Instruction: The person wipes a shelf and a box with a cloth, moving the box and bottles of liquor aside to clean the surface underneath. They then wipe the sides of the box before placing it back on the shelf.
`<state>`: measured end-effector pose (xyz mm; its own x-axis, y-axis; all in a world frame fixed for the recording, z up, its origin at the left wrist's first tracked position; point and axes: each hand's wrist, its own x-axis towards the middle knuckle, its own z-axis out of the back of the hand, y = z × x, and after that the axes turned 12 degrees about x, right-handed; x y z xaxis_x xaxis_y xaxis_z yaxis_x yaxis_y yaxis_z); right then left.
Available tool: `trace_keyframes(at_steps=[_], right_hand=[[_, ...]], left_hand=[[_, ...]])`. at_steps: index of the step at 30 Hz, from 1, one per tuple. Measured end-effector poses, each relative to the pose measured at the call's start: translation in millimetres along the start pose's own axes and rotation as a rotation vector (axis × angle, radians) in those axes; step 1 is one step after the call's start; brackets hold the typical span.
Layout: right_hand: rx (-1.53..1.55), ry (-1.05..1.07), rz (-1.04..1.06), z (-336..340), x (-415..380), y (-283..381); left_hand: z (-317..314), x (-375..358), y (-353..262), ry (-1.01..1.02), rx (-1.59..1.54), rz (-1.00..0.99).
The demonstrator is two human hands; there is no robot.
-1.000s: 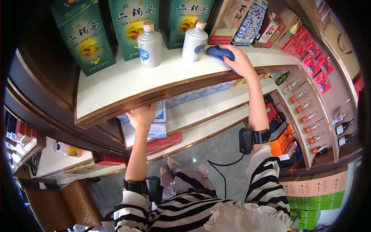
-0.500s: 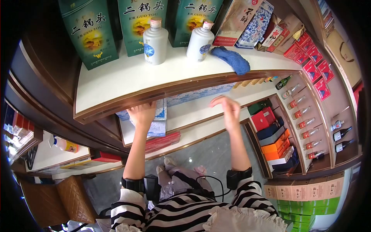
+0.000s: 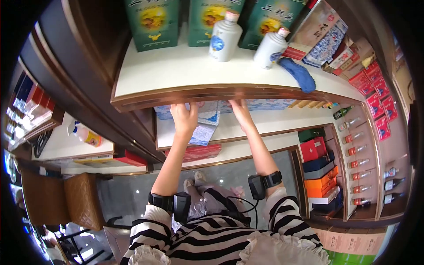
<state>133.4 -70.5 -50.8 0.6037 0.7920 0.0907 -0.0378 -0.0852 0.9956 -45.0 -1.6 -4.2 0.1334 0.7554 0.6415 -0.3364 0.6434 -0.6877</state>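
Observation:
Both arms reach under the upper white shelf. My left hand (image 3: 184, 118) is at its front edge, next to a blue-and-white patterned box (image 3: 208, 112); the fingertips are partly hidden, and whether it grips anything is unclear. My right hand (image 3: 240, 114) reaches below the same edge, beside a long blue-patterned box (image 3: 267, 104), with its fingertips out of sight under the shelf. Another pale blue patterned box (image 3: 202, 134) lies tilted below the first, on the lower shelf.
Two white bottles (image 3: 226, 37) (image 3: 270, 49), a blue cloth (image 3: 299, 75) and green boxes (image 3: 154, 24) stand or lie on the upper shelf (image 3: 176, 77). Small bottles (image 3: 357, 150) line the right shelves near stacked boxes (image 3: 319, 174). A brown chair (image 3: 84, 201) is at left.
My right hand has moved left and in under the shelf edge. My left hand remains at the edge. The view has shifted, so the shelf items appear farther right.

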Motion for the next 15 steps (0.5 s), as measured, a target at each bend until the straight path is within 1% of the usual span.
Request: trace_keyframes(at_steps=[1,2,4,5,8,10,11,12,13,14,15], right_hand=[[-0.092,-0.062,0.004,-4.6,6.6,-6.6],[-0.09,-0.045,0.0,-6.8,11.6,-12.2],[-0.017,-0.015,0.055,-17.1,13.9,-5.7],[-0.016,0.02,0.009,-18.9,9.7,2.3],[0.054,0.059,-0.034,-24.2,13.7,-9.3],[0.073,0.054,-0.036,-24.9,19.2,-25.3],[0.125,0.066,-0.043,-25.2,18.7,-26.9],[0.176,0.078,-0.05,-27.2,17.9,-27.5],[0.214,-0.06,0.045,-42.6,-3.8,3.8],[0.21,-0.046,0.044,-43.5,-5.4,3.9],[0.213,-0.042,0.036,-42.6,-5.1,4.7]], left_hand=[[5.4,-4.0,1.6,-0.049,0.05,-0.018],[9.6,-10.7,1.7,-0.057,0.063,-0.01],[18.3,-28.1,-0.2,-0.16,0.124,0.172],[25.5,-36.2,-0.4,-0.105,0.14,0.205],[24.5,-66.7,11.1,-0.027,0.056,0.507],[16.6,-88.1,13.0,0.132,0.029,0.642],[15.8,-95.8,9.6,0.252,0.001,0.662],[9.3,-104.7,11.2,0.31,-0.044,0.599],[3.1,-108.7,9.7,0.316,-0.146,0.537],[-2.3,-111.9,8.4,0.304,-0.146,0.545],[-4.1,-110.9,3.8,0.311,-0.165,0.448]])
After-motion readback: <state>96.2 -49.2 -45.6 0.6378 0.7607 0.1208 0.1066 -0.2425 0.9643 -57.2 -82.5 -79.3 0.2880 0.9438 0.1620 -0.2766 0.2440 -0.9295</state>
